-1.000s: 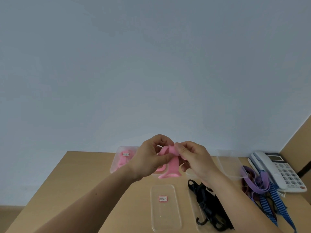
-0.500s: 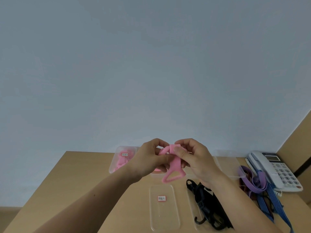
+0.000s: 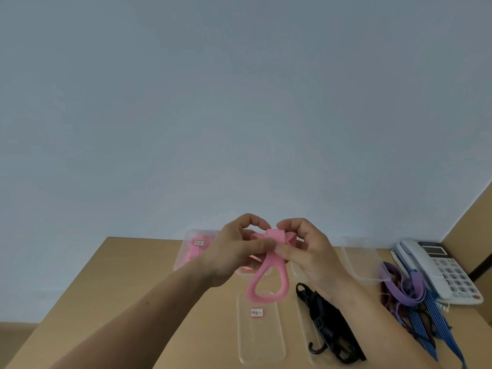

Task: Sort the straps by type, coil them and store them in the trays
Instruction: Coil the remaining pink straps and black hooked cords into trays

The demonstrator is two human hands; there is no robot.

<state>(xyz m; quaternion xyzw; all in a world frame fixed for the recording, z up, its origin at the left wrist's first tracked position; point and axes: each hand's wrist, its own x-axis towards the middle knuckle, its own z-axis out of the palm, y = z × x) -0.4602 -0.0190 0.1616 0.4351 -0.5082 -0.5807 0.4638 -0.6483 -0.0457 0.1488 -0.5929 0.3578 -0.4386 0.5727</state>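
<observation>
Both hands hold a pink strap [image 3: 269, 278] in the air above the table. My left hand [image 3: 237, 251] pinches its folded top from the left. My right hand [image 3: 306, 251] pinches the same knot-like fold from the right. A loop of the pink strap hangs down below the fingers. Behind my left hand stands a clear tray [image 3: 183, 259] with pink straps in it. A clear tray with a red-edged label [image 3: 259, 339] lies empty below the loop. Black straps with a hook [image 3: 330, 328] lie in a tray under my right forearm.
Purple and blue striped straps [image 3: 415, 296] lie in a heap at the right. A white desk telephone [image 3: 439, 270] stands behind them. Another clear tray [image 3: 359, 262] sits at the back right. A blue-grey wall rises behind the wooden table [image 3: 133, 275].
The hanging pink loop has grown longer and dropped lower. Both hands stayed together at the fold, working the strap's top.
</observation>
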